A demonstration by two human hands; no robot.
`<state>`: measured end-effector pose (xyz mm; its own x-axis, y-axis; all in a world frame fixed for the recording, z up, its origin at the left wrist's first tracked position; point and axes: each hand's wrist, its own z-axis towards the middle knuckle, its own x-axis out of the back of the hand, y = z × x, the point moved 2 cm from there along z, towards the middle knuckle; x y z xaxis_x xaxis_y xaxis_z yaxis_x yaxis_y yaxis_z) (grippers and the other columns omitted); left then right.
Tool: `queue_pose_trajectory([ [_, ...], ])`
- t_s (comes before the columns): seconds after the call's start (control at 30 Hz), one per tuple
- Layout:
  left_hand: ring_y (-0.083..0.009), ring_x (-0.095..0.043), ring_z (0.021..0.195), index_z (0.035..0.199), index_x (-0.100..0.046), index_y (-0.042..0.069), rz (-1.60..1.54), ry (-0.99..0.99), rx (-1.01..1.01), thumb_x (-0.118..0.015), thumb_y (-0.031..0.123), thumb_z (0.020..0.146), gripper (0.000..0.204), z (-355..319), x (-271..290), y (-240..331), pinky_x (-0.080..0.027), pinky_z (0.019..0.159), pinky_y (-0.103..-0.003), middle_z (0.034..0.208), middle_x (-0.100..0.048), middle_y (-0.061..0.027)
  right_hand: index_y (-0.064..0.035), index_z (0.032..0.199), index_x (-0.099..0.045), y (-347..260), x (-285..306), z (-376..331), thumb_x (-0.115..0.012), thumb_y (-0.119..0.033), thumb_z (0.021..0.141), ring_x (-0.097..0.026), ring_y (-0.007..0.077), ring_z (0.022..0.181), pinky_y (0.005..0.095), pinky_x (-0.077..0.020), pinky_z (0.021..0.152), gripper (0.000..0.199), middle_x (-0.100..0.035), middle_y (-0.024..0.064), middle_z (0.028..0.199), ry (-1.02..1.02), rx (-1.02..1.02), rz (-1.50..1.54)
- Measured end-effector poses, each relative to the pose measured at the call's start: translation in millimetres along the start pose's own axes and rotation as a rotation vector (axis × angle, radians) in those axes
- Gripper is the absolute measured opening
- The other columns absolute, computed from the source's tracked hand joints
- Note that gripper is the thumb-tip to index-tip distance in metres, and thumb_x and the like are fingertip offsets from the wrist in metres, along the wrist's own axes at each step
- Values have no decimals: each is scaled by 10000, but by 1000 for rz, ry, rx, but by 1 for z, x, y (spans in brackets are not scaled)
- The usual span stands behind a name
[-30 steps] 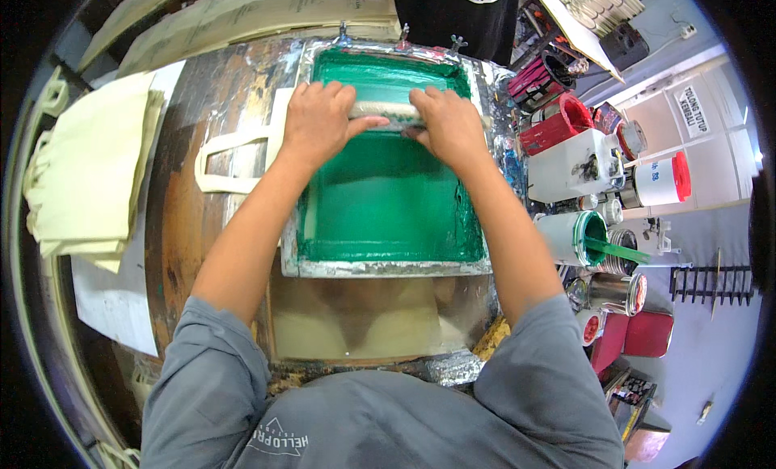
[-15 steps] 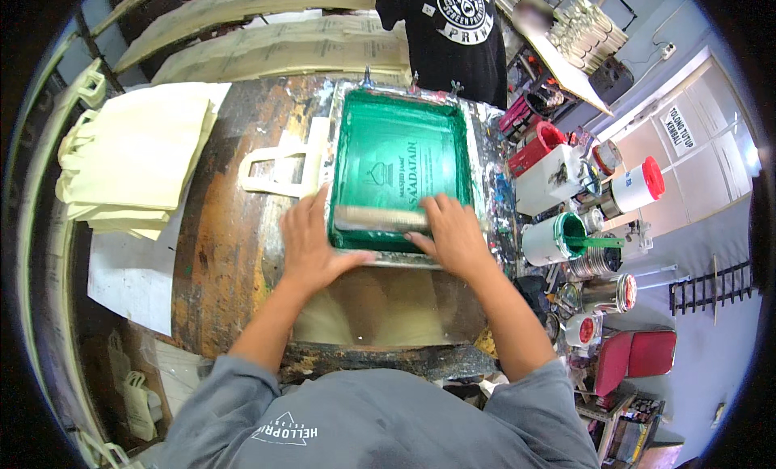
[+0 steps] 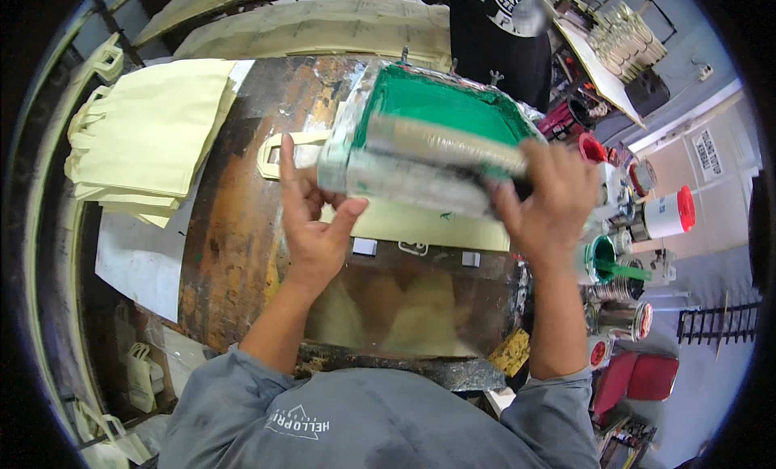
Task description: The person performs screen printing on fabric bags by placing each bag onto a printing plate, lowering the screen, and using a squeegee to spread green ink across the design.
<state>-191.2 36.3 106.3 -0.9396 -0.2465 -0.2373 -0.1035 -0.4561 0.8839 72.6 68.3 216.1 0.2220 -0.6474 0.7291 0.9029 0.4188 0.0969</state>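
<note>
A wooden-handled squeegee (image 3: 449,141), blurred by motion, is in my right hand (image 3: 554,198), whose fingers close round its right end. Under it, a screen-printing frame (image 3: 404,182) with green ink (image 3: 440,97) on its mesh is tilted, near edge raised. My left hand (image 3: 315,238) is beside the frame's near left corner, index finger stretched up and thumb spread; its other fingers curl by the corner, and any contact there is unclear. A pale yellow cloth bag (image 3: 436,226) lies under the frame, with its handle (image 3: 271,155) showing to the left.
A stack of pale yellow bags (image 3: 153,137) lies left on the stained worktable (image 3: 230,234). At right stand ink tubs, including an open green one (image 3: 602,259). A yellow sponge (image 3: 511,352) rests at the near right edge. Another person (image 3: 501,44) stands beyond the table.
The near edge of the frame has risen, uncovering the bag beneath. My right hand has moved up and right with the squeegee. The left hand's fingers have changed pose beside the corner.
</note>
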Motion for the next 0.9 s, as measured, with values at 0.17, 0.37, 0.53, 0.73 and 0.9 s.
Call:
queue_pose_trajectory([
  [0.17, -428, -520, 1221, 1441, -490, -74, 1394, -200, 155, -839, 410, 900, 805, -47, 48, -94, -402, 1079, -529, 1303, -539, -284, -78, 961, -671, 13, 20, 81, -758, -498, 925, -602, 327, 776, 456, -413, 777, 430, -623, 110, 794, 96, -70, 1],
  [0.37, -373, -630, 1053, 1120, -625, 4, 874, -171, 123, -739, 166, 962, 253, -8, 49, -139, -497, 945, -471, 1075, -651, -212, -57, 982, -674, 19, 30, 96, -746, -479, 936, -622, 347, 831, 450, -425, 812, 430, -659, 139, 846, 22, -178, 2],
  [0.53, -273, -687, 935, 1042, -682, 54, 774, -471, -144, -722, 115, 971, 101, 117, 57, -82, -546, 837, -409, 979, -701, -127, -37, 975, -665, 34, 22, 115, -710, -473, 974, -625, 358, 844, 449, -418, 816, 438, -659, 159, 851, -12, -131, 107],
  [0.73, -236, -700, 992, 1065, -734, 37, 856, -507, -381, -733, 45, 951, 114, 259, 124, 84, -576, 905, -370, 1013, -730, -102, -36, 992, -658, 26, 24, 98, -719, -421, 963, -611, 369, 846, 454, -416, 812, 391, -650, 159, 857, -8, -128, 52],
  [0.9, -177, -689, 999, 1117, -742, 38, 1146, -205, -386, -715, 72, 998, 127, 297, 244, 152, -553, 889, -329, 1055, -736, -83, -42, 1059, -690, 27, 25, 90, -718, -430, 979, -604, 381, 867, 465, -448, 848, 397, -662, 162, 890, 45, -143, 28],
])
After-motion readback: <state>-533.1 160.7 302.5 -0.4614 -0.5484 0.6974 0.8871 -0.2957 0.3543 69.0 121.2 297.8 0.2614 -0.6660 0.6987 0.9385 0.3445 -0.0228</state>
